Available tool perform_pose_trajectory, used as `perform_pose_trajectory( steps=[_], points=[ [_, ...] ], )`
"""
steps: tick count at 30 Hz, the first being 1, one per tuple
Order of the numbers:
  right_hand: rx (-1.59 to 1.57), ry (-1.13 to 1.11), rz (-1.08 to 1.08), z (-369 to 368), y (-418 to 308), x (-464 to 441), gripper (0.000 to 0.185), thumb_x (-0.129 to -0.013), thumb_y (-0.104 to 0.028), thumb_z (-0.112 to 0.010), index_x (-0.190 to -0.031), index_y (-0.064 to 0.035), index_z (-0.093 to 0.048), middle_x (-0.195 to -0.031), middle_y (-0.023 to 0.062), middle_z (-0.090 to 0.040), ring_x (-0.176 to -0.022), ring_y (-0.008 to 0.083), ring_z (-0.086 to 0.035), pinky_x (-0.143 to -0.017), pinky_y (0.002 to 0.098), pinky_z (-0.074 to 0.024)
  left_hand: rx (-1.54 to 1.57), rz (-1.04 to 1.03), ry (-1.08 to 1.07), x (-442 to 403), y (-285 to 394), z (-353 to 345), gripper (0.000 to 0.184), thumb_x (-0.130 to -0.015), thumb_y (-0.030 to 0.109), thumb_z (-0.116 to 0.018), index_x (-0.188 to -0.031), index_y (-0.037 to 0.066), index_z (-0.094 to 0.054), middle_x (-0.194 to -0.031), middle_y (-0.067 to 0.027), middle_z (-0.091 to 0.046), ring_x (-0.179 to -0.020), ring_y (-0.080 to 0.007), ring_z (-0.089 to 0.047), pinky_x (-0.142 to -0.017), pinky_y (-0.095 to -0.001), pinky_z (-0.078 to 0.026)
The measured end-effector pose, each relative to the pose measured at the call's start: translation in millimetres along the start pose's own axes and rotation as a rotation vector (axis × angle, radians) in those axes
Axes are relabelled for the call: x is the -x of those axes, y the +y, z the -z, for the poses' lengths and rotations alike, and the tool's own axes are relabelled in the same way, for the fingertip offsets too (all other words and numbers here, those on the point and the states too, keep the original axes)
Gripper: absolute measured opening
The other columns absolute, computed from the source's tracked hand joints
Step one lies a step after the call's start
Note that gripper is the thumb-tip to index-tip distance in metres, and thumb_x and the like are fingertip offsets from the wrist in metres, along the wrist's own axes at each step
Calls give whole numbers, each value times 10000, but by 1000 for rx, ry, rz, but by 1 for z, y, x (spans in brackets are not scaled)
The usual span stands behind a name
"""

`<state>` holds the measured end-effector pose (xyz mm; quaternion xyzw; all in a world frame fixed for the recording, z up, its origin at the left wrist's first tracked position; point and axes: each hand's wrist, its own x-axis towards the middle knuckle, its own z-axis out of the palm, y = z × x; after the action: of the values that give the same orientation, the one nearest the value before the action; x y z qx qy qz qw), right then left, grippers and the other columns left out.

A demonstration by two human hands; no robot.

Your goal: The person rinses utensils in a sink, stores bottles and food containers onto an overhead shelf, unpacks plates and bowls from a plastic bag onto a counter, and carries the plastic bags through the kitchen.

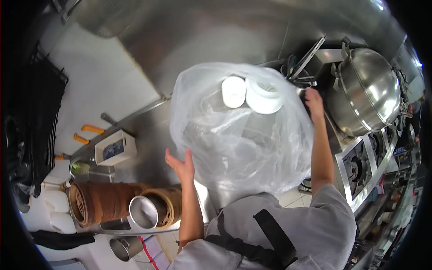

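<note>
A large clear plastic bag (252, 153) spreads wide over the steel counter in front of me. Inside its outline, toward the far side, are a white tub (234, 92) and a wider white container (264, 101); I cannot tell whether they lie in the bag or behind its film. My left hand (181, 166) is held up by the bag's left edge, thumb and fingers apart, nothing in it. By the bag's upper right edge is my right hand (314, 103), its fingers loosely bent and apart; whether they touch the film is hard to see.
Bamboo steamers (103, 202) and a metal bowl (144, 211) stand at lower left, near a cream box (115, 148) and orange-handled tools (92, 129). To the right are a big domed steel pot (369, 92) and a gas stove (360, 166). A metal pot (125, 248) sits below the steamers.
</note>
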<state>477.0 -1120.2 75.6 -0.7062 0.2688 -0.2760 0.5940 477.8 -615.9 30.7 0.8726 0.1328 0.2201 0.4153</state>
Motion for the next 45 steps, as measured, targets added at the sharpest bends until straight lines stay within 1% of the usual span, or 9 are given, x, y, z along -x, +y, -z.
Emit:
perform_pose_trajectory(
  steps=[2,5,6,16,22,29,35,38,45],
  points=[
    [220,-154,-27,-14,44,-45,551,-896,-476,-506,-1171,-5,-581,-1132,93,-602,-1041,203,-538,-911,310,-391,76,115,-12,-12,-29,-62,646,-797,215,-684,-1301,-44,-374,-1271,-197,-429,-1142,-254,-455,-904,-342,-404],
    [-221,-417,-406,-48,46,-46,707,-884,-510,-507,-1392,-47,-344,-1308,115,-463,-1227,219,-401,-1028,330,-319,251,308,-258,-18,-24,-74,563,-788,243,-710,-1214,-50,-486,-1134,-168,-539,-1009,-211,-528,-831,-315,-431],
    [-220,-413,-413,-54,69,-60,707,-884,-510,-507,-1392,-47,-344,-1308,115,-463,-1227,219,-401,-1028,330,-319,364,383,-477,-14,-19,-68,490,-791,245,-713,-1149,-50,-555,-1039,-139,-600,-918,-187,-565,-789,-301,-442],
    [-463,-460,-605,-78,126,-94,567,-906,-248,-516,-1418,-122,-308,-1333,91,-452,-1165,205,-474,-965,314,-402,783,557,-311,79,8,73,154,-827,117,-651,-923,2,-616,-821,-43,-627,-755,-128,-590,-698,-270,-457],
    [-283,-561,-291,-104,103,-62,546,-907,-225,-513,-1409,-118,-326,-1345,96,-449,-1196,198,-456,-981,311,-387,793,461,-296,102,26,152,315,-763,124,-699,-1024,-8,-583,-854,-79,-649,-764,-174,-613,-707,-297,-476],
    [-278,-663,-346,-145,47,8,625,-877,-249,-570,-1419,-116,-288,-1355,122,-436,-1213,226,-446,-993,330,-385,739,460,-129,135,34,205,703,-572,184,-841,-1160,-37,-527,-1009,-103,-631,-852,-198,-620,-739,-319,-503],
    [-210,-685,-295,-163,0,71,667,-862,-261,-596,-1424,-116,-268,-1359,135,-428,-1217,239,-443,-996,342,-387,787,340,-90,150,4,233,699,-656,161,-736,-1250,-60,-441,-1127,-169,-575,-952,-296,-614,-824,-432,-521],
    [-187,-680,-288,-166,-10,92,688,-854,-266,-610,-1426,-117,-258,-1361,142,-423,-1219,245,-442,-998,347,-388,772,313,7,151,-11,239,767,-590,222,-807,-1216,-78,-479,-1086,-144,-602,-918,-234,-607,-787,-347,-493],
    [-240,-651,-323,-188,35,115,750,-835,-273,-646,-1431,-123,-215,-1374,171,-395,-1210,269,-452,-979,379,-417,812,310,4,157,-34,262,743,-660,178,-748,-1263,-106,-419,-1164,-200,-558,-1013,-301,-582,-894,-424,-473]
  ],
)
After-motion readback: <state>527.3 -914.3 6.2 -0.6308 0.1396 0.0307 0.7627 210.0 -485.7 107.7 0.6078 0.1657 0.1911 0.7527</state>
